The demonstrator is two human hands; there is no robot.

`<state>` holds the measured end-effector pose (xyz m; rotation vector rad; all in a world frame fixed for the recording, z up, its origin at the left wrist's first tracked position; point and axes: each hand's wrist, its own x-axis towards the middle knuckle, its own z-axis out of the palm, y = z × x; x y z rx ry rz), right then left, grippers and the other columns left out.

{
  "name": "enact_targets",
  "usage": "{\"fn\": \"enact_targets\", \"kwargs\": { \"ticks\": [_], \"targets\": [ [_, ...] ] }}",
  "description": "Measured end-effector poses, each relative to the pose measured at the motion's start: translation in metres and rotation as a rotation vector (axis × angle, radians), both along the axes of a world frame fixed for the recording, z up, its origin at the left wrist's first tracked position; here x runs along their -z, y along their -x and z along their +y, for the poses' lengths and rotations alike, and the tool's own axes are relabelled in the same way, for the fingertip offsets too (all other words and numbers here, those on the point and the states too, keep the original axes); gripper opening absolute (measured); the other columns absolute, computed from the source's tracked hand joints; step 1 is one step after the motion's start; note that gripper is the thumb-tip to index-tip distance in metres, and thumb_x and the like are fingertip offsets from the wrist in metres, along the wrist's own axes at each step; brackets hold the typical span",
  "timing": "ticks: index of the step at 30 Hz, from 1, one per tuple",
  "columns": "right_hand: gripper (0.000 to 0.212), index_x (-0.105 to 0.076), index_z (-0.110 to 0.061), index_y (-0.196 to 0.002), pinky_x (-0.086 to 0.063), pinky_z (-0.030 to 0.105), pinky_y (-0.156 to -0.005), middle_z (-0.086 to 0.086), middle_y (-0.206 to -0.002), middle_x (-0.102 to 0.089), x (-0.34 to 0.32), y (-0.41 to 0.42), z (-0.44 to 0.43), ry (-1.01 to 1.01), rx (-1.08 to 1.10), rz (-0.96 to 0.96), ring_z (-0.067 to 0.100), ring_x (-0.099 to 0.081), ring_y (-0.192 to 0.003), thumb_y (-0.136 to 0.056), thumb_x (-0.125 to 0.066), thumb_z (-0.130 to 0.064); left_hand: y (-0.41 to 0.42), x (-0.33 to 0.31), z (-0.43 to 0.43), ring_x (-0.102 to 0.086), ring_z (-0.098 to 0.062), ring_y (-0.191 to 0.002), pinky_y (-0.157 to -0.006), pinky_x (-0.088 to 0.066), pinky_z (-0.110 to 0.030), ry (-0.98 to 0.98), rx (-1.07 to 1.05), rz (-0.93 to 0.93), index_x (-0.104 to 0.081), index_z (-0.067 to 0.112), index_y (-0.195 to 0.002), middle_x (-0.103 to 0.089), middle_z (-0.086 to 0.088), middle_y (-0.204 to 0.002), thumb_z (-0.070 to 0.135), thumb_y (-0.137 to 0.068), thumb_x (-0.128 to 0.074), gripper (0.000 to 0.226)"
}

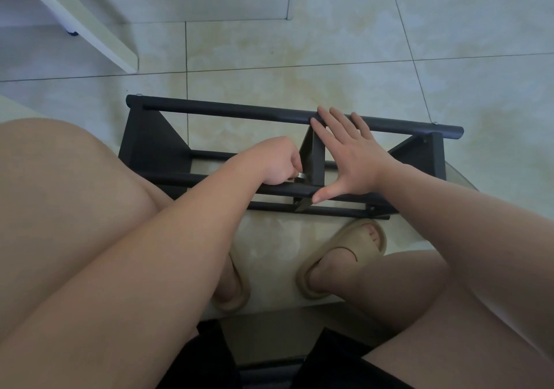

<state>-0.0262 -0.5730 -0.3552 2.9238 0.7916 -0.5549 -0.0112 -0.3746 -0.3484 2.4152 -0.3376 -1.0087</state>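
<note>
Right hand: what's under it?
The right hand lies flat across the far bar and middle bracket of the black rack, thumb at the near bar. Whatever is beneath the palm is covered.

Extends left forearm (168,239) and right forearm (455,209) forward and down, both bare, converging. Holds left grip (275,161) knuckles up, fingers curled, pinching a small metal piece (300,176). Lays right grip (350,161) palm down, fingers straight and spread, thumb stretched leftward.
</note>
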Motion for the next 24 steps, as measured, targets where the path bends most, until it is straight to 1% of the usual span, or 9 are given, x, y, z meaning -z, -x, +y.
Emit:
{"fn": "enact_targets", "kwargs": {
  "ticks": [2, 4, 7, 9, 11, 13, 15, 19, 24],
  "targets": [
    [0.15, 0.01, -0.015, -0.162, 0.011, 0.049, -0.125, 0.007, -0.168, 0.02, 0.0, 0.0, 0.0, 0.0, 0.001, 0.0, 0.025, 0.018, -0.155, -0.051, -0.034, -0.106, 0.001, 0.002, -0.002, -0.061, -0.018, -0.092, -0.081, -0.043, -0.028, 0.012, 0.0, 0.002, -0.075, 0.022, -0.104, -0.066, 0.007, -0.092, 0.014, -0.095, -0.061, 0.019],
    [0.15, 0.01, -0.015, -0.162, 0.012, 0.049, -0.125, 0.007, -0.168, 0.02, 0.0, 0.0, 0.0, 0.001, 0.001, -0.001, 0.025, 0.019, -0.155, -0.052, -0.035, -0.106, 0.0, 0.004, -0.003, -0.062, -0.017, -0.093, -0.083, -0.044, -0.028, 0.052, -0.043, 0.021, -0.07, 0.03, -0.087, -0.065, 0.011, -0.089, 0.015, -0.094, -0.061, 0.019],
    [0.149, 0.01, -0.015, -0.162, 0.011, 0.05, -0.125, 0.007, -0.168, 0.02, 0.0, 0.0, 0.0, -0.002, 0.001, 0.0, 0.025, 0.019, -0.155, -0.052, -0.036, -0.106, 0.0, 0.008, -0.006, -0.06, -0.017, -0.091, -0.084, -0.045, -0.031, 0.168, -0.211, 0.085, -0.066, 0.032, -0.071, -0.065, 0.012, -0.087, 0.016, -0.094, -0.06, 0.028],
    [0.149, 0.01, -0.015, -0.162, 0.011, 0.05, -0.125, 0.006, -0.168, 0.02, 0.001, -0.001, 0.001, -0.005, 0.003, 0.001, 0.025, 0.019, -0.155, -0.052, -0.036, -0.105, 0.001, 0.01, -0.007, -0.061, -0.02, -0.089, -0.082, -0.048, -0.034, 0.245, -0.351, 0.144, -0.067, 0.027, -0.071, -0.068, 0.005, -0.086, 0.017, -0.092, -0.061, 0.024],
    [0.149, 0.01, -0.015, -0.162, 0.011, 0.05, -0.125, 0.006, -0.168, 0.02, 0.001, -0.001, 0.001, -0.009, 0.006, 0.001, 0.024, 0.019, -0.155, -0.052, -0.036, -0.105, 0.003, 0.014, -0.009, -0.068, -0.02, -0.093, -0.086, -0.054, -0.037, 0.295, -0.463, 0.208, -0.068, 0.024, -0.077, -0.073, 0.0, -0.092, 0.016, -0.092, -0.06, 0.018],
    [0.149, 0.01, -0.016, -0.162, 0.011, 0.05, -0.125, 0.006, -0.168, 0.02, 0.001, -0.001, 0.002, -0.012, 0.008, 0.001, 0.024, 0.019, -0.155, -0.052, -0.037, -0.105, 0.004, 0.018, -0.01, -0.071, -0.013, -0.087, -0.083, -0.056, -0.034, 0.323, -0.549, 0.233, -0.067, 0.023, -0.084, -0.075, 0.001, -0.088, 0.017, -0.093, -0.059, 0.014],
    [0.149, 0.01, -0.016, -0.162, 0.011, 0.05, -0.125, 0.006, -0.168, 0.02, 0.002, -0.001, 0.002, -0.014, 0.01, 0.0, 0.024, 0.019, -0.155, -0.052, -0.038, -0.105, 0.004, 0.02, -0.012, -0.071, -0.008, -0.078, -0.076, -0.053, -0.03, 0.335, -0.616, 0.209, -0.067, 0.024, -0.086, -0.075, 0.003, -0.085, 0.017, -0.093, -0.059, 0.013],
    [0.149, 0.01, -0.016, -0.162, 0.011, 0.05, -0.125, 0.006, -0.168, 0.02, 0.003, -0.001, 0.002, -0.015, 0.011, -0.001, 0.024, 0.019, -0.155, -0.051, -0.035, -0.105, 0.005, 0.019, -0.014, -0.07, -0.007, -0.071, -0.061, -0.044, -0.024, 0.348, -0.681, 0.18, -0.067, 0.025, -0.085, -0.074, 0.003, -0.085, 0.014, -0.089, -0.065, 0.012],
    [0.149, 0.009, -0.016, -0.162, 0.012, 0.049, -0.125, 0.006, -0.168, 0.019, 0.003, 0.0, 0.002, -0.025, 0.014, -0.002, 0.024, 0.018, -0.155, -0.051, -0.036, -0.105, 0.007, 0.015, -0.017, -0.07, -0.013, -0.073, -0.06, -0.041, -0.024, 0.345, -0.711, 0.162, -0.066, 0.026, -0.084, -0.075, 0.0, -0.087, 0.013, -0.088, -0.067, 0.013]
  ]
}}
